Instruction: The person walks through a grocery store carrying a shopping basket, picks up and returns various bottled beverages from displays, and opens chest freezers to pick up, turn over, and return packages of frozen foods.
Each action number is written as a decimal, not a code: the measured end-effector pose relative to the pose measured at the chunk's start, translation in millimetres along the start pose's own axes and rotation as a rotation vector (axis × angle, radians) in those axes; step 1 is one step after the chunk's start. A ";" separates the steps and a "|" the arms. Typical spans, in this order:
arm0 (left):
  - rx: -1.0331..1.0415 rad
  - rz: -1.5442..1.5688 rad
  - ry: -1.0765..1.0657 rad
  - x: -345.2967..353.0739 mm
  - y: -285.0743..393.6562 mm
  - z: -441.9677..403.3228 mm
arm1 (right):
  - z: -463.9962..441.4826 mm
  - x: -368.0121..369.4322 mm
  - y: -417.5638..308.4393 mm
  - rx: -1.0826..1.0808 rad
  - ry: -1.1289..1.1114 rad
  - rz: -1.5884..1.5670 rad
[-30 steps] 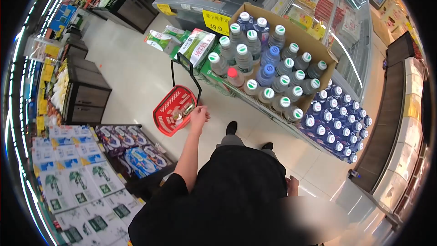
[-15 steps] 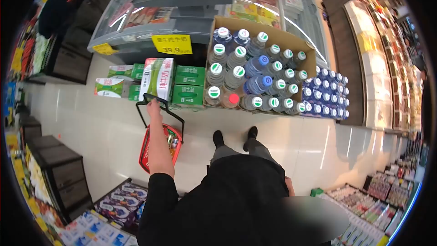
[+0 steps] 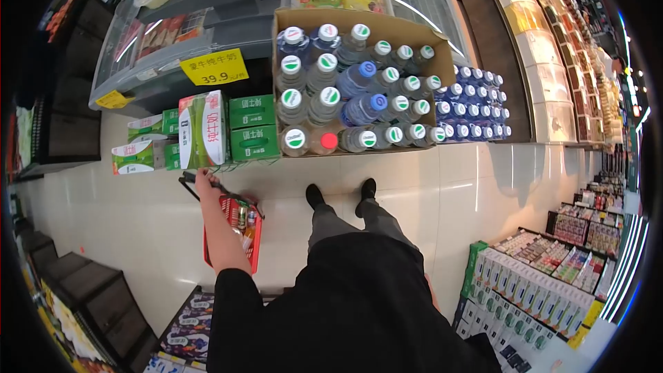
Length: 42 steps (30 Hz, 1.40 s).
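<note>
My left hand is closed around the black handle of a red shopping basket. The basket hangs low to my left, with several bottles and packages visible inside. Just beyond the hand stands an upright white-and-green milk carton box with red lettering, among green milk boxes. Of my right hand, only a sliver of skin shows beside my body; its fingers are hidden.
An open cardboard box of bottled drinks stands ahead, beside shrink-wrapped blue-labelled bottles. Behind is a glass-topped freezer with a yellow price sign. Dark display cabinets line the left; boxed goods stand at the right.
The view has turned, shifting the displays leftward. My left hand still grips the basket, whose handle now appears lower and more tilted. Less of my right hand shows.
</note>
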<state>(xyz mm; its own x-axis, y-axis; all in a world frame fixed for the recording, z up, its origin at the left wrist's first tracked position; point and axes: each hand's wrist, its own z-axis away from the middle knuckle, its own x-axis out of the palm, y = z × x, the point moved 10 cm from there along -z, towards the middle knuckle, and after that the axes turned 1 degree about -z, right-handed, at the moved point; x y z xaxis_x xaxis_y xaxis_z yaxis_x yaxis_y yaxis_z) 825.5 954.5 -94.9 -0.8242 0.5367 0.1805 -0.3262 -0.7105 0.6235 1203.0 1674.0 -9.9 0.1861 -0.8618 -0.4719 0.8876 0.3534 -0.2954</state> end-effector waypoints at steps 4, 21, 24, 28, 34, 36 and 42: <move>-0.045 -0.088 0.015 -46.7 -10.0 5.4 | -2.3 2.2 4.7 -0.013 0.017 -0.117; -0.147 -0.580 -0.076 -55.4 -230.1 208.3 | -48.7 -38.8 172.7 0.221 -0.023 -0.725; -0.171 -0.712 -0.102 -38.0 -306.6 269.8 | -54.1 -44.5 245.0 0.246 0.031 -0.859; -0.128 -1.175 -0.144 -53.4 -394.2 284.6 | -41.0 -38.1 331.5 0.340 0.118 -1.151; -0.073 -1.478 -0.304 -9.1 -420.1 331.2 | -31.1 -1.2 413.2 0.400 0.147 -1.279; -0.112 -1.276 -0.186 -2.9 -426.6 332.4 | -31.5 -9.0 420.2 0.320 0.164 -1.009; -0.268 -0.907 -0.094 43.0 -479.9 336.2 | -62.2 -59.7 418.0 0.183 0.187 -0.598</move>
<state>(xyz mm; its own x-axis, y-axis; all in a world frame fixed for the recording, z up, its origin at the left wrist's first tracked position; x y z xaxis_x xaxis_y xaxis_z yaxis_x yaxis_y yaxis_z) 1102.2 1471.5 -130.7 -0.1680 0.9611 -0.2192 -0.9284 -0.0795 0.3629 1536.6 1895.8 -156.9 -0.4235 -0.8070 -0.4115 0.8759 -0.2488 -0.4133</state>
